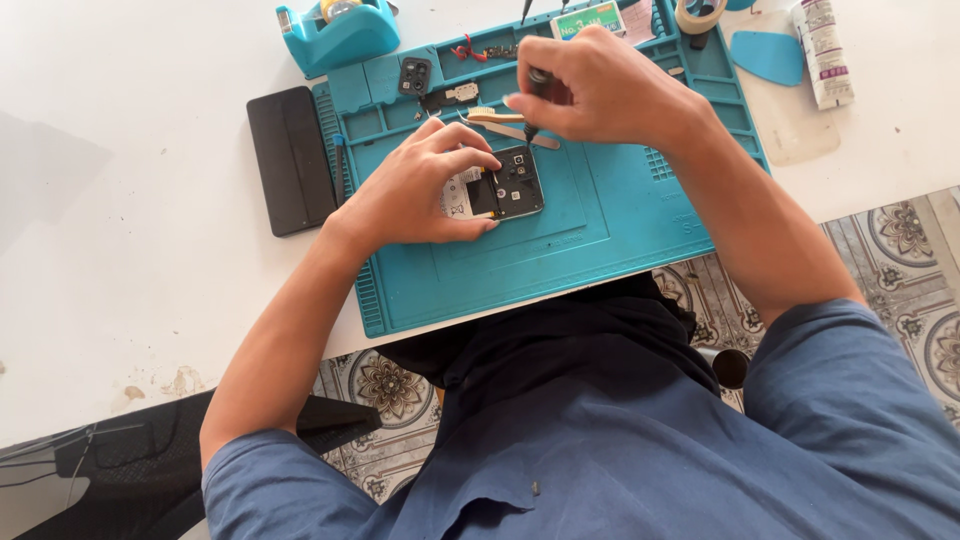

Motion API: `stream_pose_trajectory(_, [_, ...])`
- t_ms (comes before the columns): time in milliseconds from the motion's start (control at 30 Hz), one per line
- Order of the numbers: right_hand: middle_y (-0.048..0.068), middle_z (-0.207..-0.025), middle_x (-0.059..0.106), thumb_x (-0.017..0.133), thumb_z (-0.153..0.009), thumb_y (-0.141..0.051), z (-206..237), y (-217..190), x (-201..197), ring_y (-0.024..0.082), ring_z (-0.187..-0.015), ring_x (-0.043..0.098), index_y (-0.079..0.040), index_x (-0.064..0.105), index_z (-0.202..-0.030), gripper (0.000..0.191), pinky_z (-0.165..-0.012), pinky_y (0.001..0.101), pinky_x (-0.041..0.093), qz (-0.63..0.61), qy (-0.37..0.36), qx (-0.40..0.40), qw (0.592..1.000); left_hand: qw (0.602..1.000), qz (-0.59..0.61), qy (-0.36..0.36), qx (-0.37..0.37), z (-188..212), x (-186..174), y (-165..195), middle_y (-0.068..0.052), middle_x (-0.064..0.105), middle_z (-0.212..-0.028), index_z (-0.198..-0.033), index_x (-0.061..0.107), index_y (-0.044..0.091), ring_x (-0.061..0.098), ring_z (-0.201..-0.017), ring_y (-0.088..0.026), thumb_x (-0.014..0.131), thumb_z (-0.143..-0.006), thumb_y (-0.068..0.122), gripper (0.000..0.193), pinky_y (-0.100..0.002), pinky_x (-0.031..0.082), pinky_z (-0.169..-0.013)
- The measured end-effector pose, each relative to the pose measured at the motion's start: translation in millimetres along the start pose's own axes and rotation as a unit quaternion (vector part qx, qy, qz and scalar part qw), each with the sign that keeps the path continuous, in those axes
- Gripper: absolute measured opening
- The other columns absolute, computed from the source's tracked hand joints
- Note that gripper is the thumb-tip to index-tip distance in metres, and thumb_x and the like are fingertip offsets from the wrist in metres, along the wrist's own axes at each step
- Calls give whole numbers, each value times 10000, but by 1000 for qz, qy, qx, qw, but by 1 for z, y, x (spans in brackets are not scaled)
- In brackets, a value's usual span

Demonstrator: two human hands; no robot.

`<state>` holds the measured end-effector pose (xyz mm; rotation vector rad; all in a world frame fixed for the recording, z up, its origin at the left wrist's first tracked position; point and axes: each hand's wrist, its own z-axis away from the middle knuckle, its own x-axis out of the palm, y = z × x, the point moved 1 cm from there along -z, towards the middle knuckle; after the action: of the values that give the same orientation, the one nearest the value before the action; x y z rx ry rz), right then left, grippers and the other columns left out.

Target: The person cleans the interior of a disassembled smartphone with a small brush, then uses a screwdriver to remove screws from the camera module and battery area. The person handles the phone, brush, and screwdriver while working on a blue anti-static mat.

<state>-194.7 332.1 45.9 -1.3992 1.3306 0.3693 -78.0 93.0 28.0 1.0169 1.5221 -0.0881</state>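
White desk carries a teal mat. Left hand pins the opened phone by its edges; right hand, at 1 o'clock, grips a screwdriver. Phone looks light, stiff, fragile inside.

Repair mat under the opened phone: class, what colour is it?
The ridged silicone repair mat is teal blue, seen best in the head view.

Both forearms reach away from the body toward the far side, bare below rolled blue sleeves. The left hand lies palm down, its fingers curled, thumb tucked along the near edge. The right hand is raised farther off and to the right, wrist bent, fingers bunched in a pinch pointing down.
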Motion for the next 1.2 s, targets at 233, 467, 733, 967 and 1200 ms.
stream_pose_trajectory(233, [102, -760, 723, 716, -961, -157, 3, -16, -13, 214, -671, 729, -3, 619, -1170, 277, -611, 340, 558, 2, -56, 42, 998, 1000, -5, 1, -10, 0, -2, 2, -65, 632, -1227, -1175, 719, 77, 554, -1124, -300, 885, -736, 358, 547, -435, 490, -1027])
stream_pose_trajectory(467, [125, -922, 727, 742, -882, -164, 0, -30, -12, 247, -784, 717, -8, 590, -1153, 348, -675, 365, 556, 2, -34, -3, 999, 1000, -3, 0, -15, -1, 0, 1, -62, 632, -1218, -1177, 715, 80, 553, -1118, -300, 889, -735, 354, 549, -440, 489, -1029])
stream_pose_trajectory(733, [85, -846, 709, 748, -839, -154, -1, -30, -9, 231, -741, 717, -28, 590, -1151, 372, -632, 345, 551, 16, 1, -33, 999, 1000, -8, 0, -12, 2, 1, -1, -55, 635, -1219, -1182, 708, 87, 553, -1101, -299, 885, -745, 347, 539, -441, 496, -1014])
stream_pose_trajectory(967, [95, -803, 688, 759, -911, -199, -1, -31, -7, 230, -694, 690, -42, 593, -1192, 362, -618, 365, 527, 30, -21, 20, 999, 1000, -16, 4, -4, 4, 0, 0, -58, 627, -1224, -1183, 702, 84, 547, -1105, -302, 892, -739, 368, 561, -447, 493, -1012])
stream_pose_trajectory(1200, [96, -849, 703, 765, -912, -198, 0, -29, -6, 221, -707, 691, -47, 619, -1173, 335, -628, 359, 531, 45, -14, 13, 999, 1000, -17, 7, -5, 2, 2, 0, -54, 634, -1217, -1178, 705, 90, 548, -1102, -295, 888, -742, 356, 543, -444, 500, -1000])
